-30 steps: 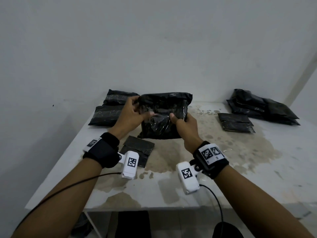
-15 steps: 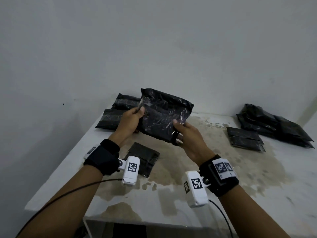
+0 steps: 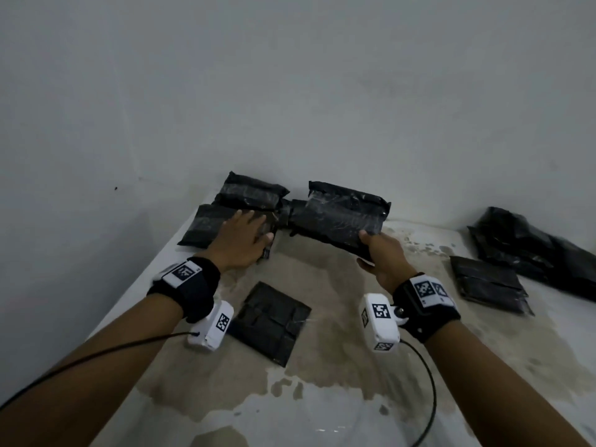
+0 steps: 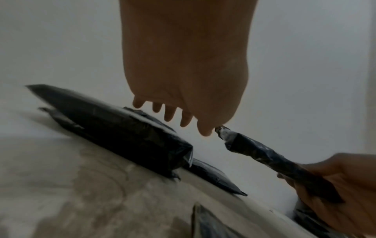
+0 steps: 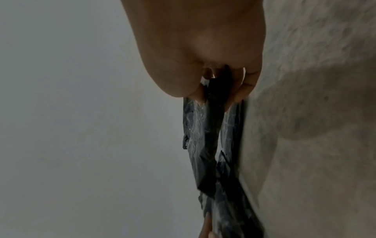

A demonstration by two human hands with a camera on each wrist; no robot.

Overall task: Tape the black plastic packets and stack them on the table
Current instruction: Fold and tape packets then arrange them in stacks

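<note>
i see my right hand (image 3: 383,256) pinching the near corner of a taped black packet (image 3: 338,217), thumb on top and fingers curled beneath it, so the packet hangs clear of the table (image 3: 322,408) and slopes toward the back left corner. in the right wrist view the same packet (image 5: 211,145) runs away from my fingertips (image 5: 242,90) as a thin dark edge with shiny tape on it. my left hand (image 3: 242,240) is spread flat, fingers straight and a little apart, over the near packet of the stack (image 3: 222,214) by the wall; whether the palm actually presses on it i cannot tell. from the left wrist view my thumb tip (image 4: 205,130) is just at the far end of the held packet (image 4: 270,157), and the stack (image 4: 122,132) lies just below the other fingers, with a second packet showing behind and under the front 1. a flat black folded piece (image 3: 271,321) lies on the table between my 2 forearms. to the right sit a small pile of flat black pieces (image 3: 487,285) and, behind it, a heap of looser black packets (image 3: 529,246). the tabletop is white with broad brownish stains.
</note>
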